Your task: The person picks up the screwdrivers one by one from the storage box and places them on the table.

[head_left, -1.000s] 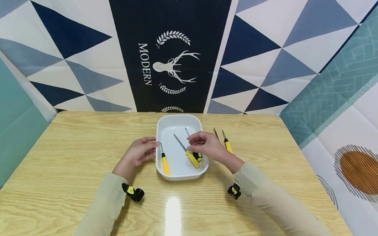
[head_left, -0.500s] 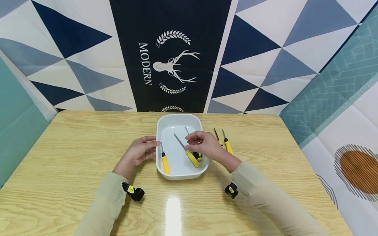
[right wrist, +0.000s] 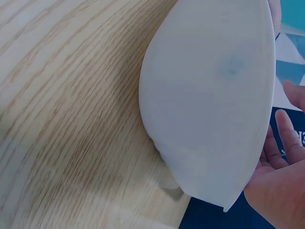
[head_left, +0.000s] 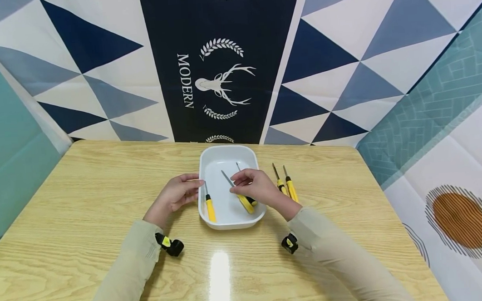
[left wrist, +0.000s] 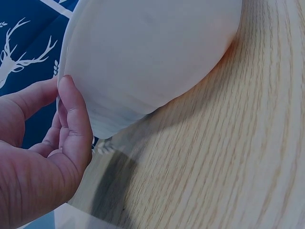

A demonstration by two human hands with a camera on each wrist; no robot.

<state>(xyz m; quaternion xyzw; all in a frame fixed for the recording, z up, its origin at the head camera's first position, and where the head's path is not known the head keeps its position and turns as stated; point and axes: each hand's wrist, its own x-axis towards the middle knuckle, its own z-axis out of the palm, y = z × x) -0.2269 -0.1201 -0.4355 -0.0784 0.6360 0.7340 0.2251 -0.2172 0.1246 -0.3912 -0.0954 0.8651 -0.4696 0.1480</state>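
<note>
My left hand (head_left: 179, 192) pinches the left rim of a white rectangular tray (head_left: 225, 210); the left wrist view shows the fingers at its edge. Above the tray's right half hovers my right hand (head_left: 253, 185), fingers loosely bent, thumb apart from the forefinger, nothing between them. Inside lies a screwdriver (head_left: 211, 211) with a yellow-and-black handle, along the left wall. Another screwdriver (head_left: 245, 204) with a yellow handle points up and left beneath the right hand. A third, black-and-yellow screwdriver (head_left: 237, 165) beside it is partly hidden by that hand.
Two more yellow-and-black screwdrivers, one nearer (head_left: 281, 184) and one farther right (head_left: 290, 189), lie on the wooden table (head_left: 124, 184) right of the tray, partly behind the right wrist. A patterned wall covering (head_left: 228, 69) stands behind the table.
My right hand has moved a little left over the tray, uncovering more of the two screwdrivers on the table. The left hand and the tray stay put.
</note>
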